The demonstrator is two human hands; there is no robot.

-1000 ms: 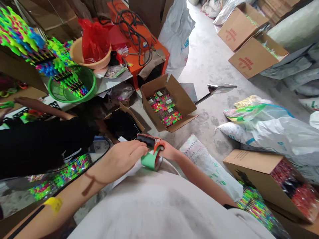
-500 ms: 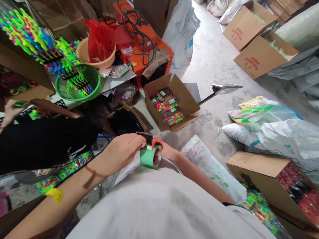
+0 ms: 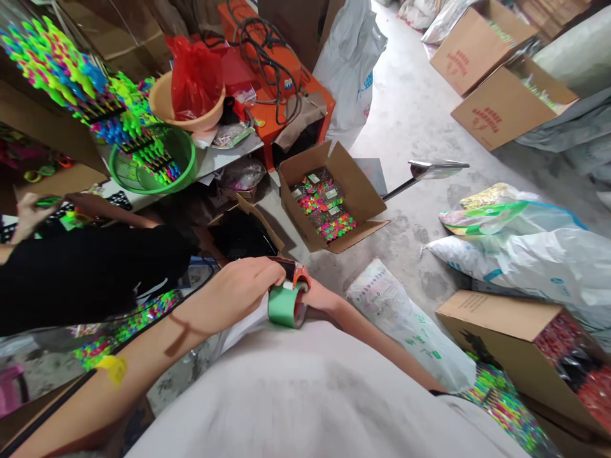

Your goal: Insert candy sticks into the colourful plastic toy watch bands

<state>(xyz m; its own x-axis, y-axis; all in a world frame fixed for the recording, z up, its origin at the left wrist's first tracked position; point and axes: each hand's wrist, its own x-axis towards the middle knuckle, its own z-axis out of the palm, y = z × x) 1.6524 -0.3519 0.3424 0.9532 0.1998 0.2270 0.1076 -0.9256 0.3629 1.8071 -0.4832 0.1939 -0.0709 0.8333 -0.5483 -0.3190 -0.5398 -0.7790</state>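
An orange tape dispenser (image 3: 292, 275) with a green roll of tape (image 3: 283, 305) sits between my two hands, close to my body. My left hand (image 3: 238, 292) is curled, its fingertips pinching at the top of the dispenser. My right hand (image 3: 319, 296) grips the dispenser from the far side, mostly hidden behind the roll. A large white sack (image 3: 305, 394) lies under both hands and fills the lower middle of the view.
A person in a black sleeve (image 3: 86, 270) works at the left beside a green basket (image 3: 184, 166) of bright plastic toys. An open box (image 3: 356, 191) of neon items stands on the floor ahead. Sacks (image 3: 525, 261) and more boxes (image 3: 496, 312) lie to the right.
The dispenser has tilted and dropped slightly towards me. My left fingers slid forward over its top. The other person's hand at far left rose with a small green item.
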